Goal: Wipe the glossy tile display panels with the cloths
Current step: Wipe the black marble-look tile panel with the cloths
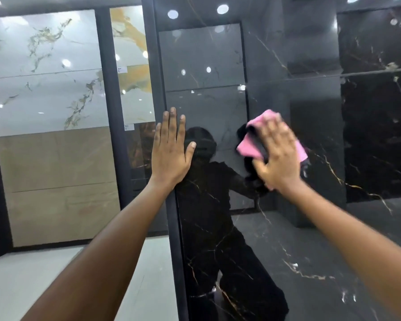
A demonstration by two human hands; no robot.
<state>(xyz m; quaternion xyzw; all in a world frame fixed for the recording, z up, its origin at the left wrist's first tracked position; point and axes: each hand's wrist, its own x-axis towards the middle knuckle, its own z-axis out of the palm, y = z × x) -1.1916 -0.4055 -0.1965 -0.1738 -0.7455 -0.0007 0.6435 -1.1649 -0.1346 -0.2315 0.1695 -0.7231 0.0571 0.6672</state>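
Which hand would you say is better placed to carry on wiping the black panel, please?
The right hand, probably: it presses the pink cloth against the black panel. The left hand lies flat and bare along the panel's left edge, holding no cloth.

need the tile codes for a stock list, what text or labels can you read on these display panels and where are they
No text can be read.
Small white label on the orange-veined panel: print too small and blurred.
Second white label where that panel meets the dark one below: also unreadable.
Black marble panel under the pink cloth: no label visible.
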